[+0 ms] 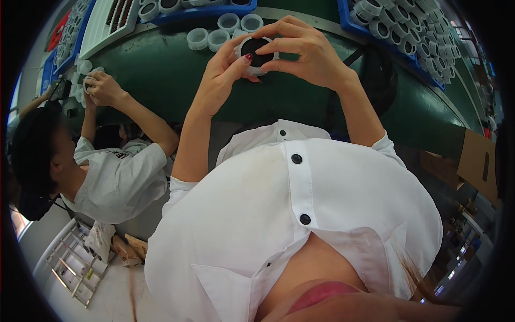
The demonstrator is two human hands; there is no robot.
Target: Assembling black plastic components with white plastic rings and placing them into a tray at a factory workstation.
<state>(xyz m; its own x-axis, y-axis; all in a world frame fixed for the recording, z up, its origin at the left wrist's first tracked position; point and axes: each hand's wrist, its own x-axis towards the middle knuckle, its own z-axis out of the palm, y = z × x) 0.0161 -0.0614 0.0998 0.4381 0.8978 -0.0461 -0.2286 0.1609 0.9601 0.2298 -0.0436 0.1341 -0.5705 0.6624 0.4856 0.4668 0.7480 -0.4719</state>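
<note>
Above the green work surface [161,70], both my hands hold a white plastic ring [256,70] with a black disc [255,48] in its middle. My left hand [220,78] grips its left side, with the thumb laid on the face near the disc. My right hand [314,53] holds the right side, thumb at the lower rim and fingers bent over the top and across the black face. Just beyond my left fingers stand several loose translucent white cups [197,39]. Part of the ring's rim is hidden by my fingers.
A blue tray [347,20] heaped with white, black-centred rings lies at the far right. Another blue tray [214,11] stands at the far middle, next to a white ribbed tray [102,36]. On my left, a co-worker's hands [104,88] hold a white part. A cardboard box [477,161] is at right.
</note>
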